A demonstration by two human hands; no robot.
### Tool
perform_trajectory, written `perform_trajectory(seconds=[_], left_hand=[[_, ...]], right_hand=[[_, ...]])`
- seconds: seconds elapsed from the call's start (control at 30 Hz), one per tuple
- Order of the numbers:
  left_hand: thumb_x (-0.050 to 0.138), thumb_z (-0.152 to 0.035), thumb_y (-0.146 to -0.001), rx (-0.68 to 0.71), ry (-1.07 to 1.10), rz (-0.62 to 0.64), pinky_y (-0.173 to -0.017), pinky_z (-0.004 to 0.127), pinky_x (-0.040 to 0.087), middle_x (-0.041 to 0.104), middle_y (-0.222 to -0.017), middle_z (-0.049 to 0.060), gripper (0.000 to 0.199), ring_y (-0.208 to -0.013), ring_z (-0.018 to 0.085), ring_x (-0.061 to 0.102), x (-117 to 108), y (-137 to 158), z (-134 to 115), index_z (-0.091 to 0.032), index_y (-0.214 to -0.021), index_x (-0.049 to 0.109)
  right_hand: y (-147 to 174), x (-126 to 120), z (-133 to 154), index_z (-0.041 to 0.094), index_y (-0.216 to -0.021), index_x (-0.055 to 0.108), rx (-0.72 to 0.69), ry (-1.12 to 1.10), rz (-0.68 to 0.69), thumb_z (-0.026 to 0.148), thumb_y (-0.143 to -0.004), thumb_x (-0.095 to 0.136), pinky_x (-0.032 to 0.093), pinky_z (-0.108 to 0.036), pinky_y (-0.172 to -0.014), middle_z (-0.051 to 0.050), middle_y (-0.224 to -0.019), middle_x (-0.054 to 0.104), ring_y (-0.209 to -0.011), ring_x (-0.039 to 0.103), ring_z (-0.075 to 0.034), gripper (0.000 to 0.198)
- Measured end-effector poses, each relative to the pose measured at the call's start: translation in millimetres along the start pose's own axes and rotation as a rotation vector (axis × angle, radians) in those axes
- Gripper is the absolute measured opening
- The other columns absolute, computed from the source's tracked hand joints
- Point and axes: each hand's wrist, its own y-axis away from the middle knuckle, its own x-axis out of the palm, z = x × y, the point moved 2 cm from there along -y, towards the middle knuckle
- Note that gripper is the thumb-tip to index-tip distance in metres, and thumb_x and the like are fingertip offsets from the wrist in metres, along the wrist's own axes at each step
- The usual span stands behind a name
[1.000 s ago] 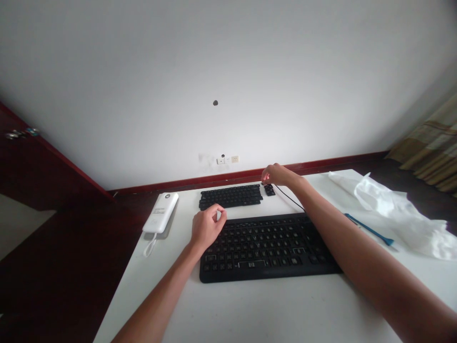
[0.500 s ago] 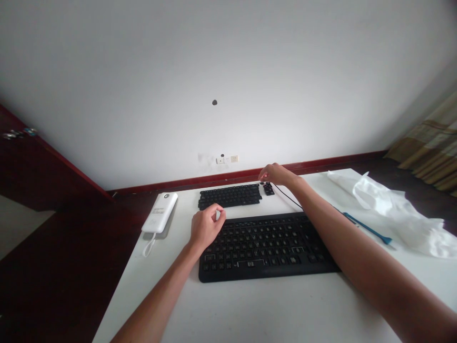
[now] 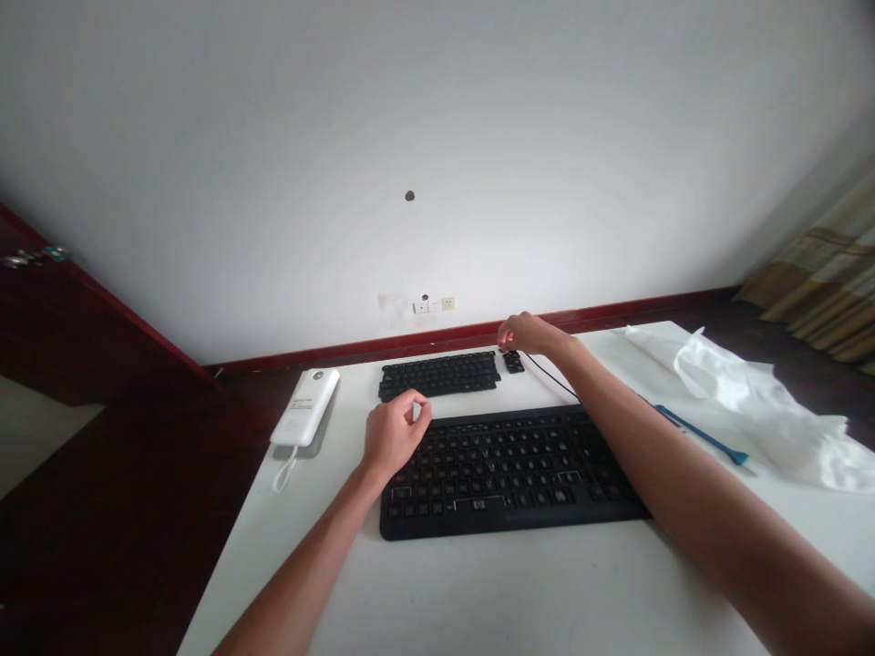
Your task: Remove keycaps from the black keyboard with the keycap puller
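Observation:
A black keyboard base [image 3: 519, 521] with its keycaps off lies in front of me on the white table [image 3: 519, 592]. My left hand [image 3: 397, 430] rests at its upper left corner, fingers curled, thumb and forefinger close together; I cannot see anything in them. Behind the base, removed keycaps [image 3: 441, 374] are laid out in rows. My right hand [image 3: 523, 333] reaches past the base to a small group of keycaps [image 3: 512, 363] at the table's far edge. Its fingers are pinched and point down; what they hold, if anything, is hidden. My right forearm covers the base's right end.
A white power bank [image 3: 307, 408] with a loop cable lies at the left edge. On the right are a blue pry tool [image 3: 711, 437] and a crumpled white plastic bag [image 3: 752, 401]. A thin black cable [image 3: 550, 374] runs under my right arm. The wall stands behind.
My right hand has shifted very slightly to the right over the small keycap group and covers a bit more of it. My left hand and the keyboard base stay where they were.

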Motion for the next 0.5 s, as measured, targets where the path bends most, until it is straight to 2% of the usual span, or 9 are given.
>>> perform_trajectory(seconds=[0.5], left_hand=[[0.057, -0.037, -0.093, 0.012, -0.011, 0.000, -0.058, 0.023, 0.028, 0.042, -0.051, -0.008, 0.023, -0.048, 0.009, 0.038, -0.5, 0.2, -0.3, -0.022, -0.078, 0.065]], right_hand=[[2.8, -3.6, 3.0, 0.020, -0.096, 0.083, 0.025, 0.000, 0.000, 0.014, -0.084, 0.071, 0.058, -0.029, -0.084, -0.006, -0.097, 0.082, -0.093, 0.075, -0.022, 0.019]])
